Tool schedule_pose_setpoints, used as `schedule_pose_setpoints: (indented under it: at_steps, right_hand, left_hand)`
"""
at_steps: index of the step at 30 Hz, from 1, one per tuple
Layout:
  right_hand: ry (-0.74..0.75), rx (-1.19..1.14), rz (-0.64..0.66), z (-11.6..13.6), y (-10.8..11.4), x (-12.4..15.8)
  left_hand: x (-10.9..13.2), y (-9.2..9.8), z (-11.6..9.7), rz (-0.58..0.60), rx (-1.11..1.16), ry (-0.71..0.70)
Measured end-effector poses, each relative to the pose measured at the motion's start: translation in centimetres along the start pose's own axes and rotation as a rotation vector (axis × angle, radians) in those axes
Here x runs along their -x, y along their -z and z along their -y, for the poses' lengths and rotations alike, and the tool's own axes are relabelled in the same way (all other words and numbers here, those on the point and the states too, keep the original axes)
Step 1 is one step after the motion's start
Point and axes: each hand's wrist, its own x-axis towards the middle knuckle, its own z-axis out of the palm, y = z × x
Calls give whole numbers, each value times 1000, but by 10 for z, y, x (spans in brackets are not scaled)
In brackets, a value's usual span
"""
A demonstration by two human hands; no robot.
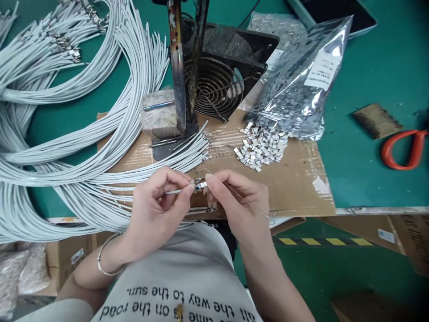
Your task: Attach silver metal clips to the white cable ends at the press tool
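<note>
My left hand [164, 203] pinches the end of a white cable [172, 192] between thumb and fingertips. A small metal connector [201, 184] sits at that cable end, between my two hands. The thumb and fingers of my right hand [243, 201] are closed on the connector's other side, and a thin wire [246, 201] runs across this hand. Many white cables [117, 176] lie in bundles to the left, some passing under my left hand. A pile of small metal connectors [261, 145] lies on the cardboard [298, 179] beyond my right hand.
Behind my hands stand a soldering iron [177, 67], a block [159, 112] and a black fan [217, 85]. A silvery bag of connectors [298, 89] lies at the back right. Farther right are a brown pad [377, 120], red-orange handles [414, 152] and a dark-screened device [335, 15].
</note>
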Motion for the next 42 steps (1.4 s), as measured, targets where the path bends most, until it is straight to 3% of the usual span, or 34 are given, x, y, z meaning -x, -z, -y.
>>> schedule_pose_setpoints:
  at_steps: [14, 18, 23, 28, 34, 42]
  right_hand:
    - [200, 180, -71, -6, 6, 4]
    - [237, 149, -214, -11, 23, 4]
    - [288, 132, -385, -19, 49, 4]
    - [264, 179, -474, -22, 56, 8]
    - [226, 208, -499, -23, 55, 11]
    - [215, 244, -507, -25, 54, 11]
  left_hand:
    - [2, -1, 6, 20, -20, -36]
    - [5, 4, 12, 27, -30, -62]
    - [10, 16, 26, -21, -290, -233]
    - [17, 25, 41, -37, -585, -451]
    - [29, 33, 56, -211, -776, -471]
    - [35, 38, 64, -203, -831, -471]
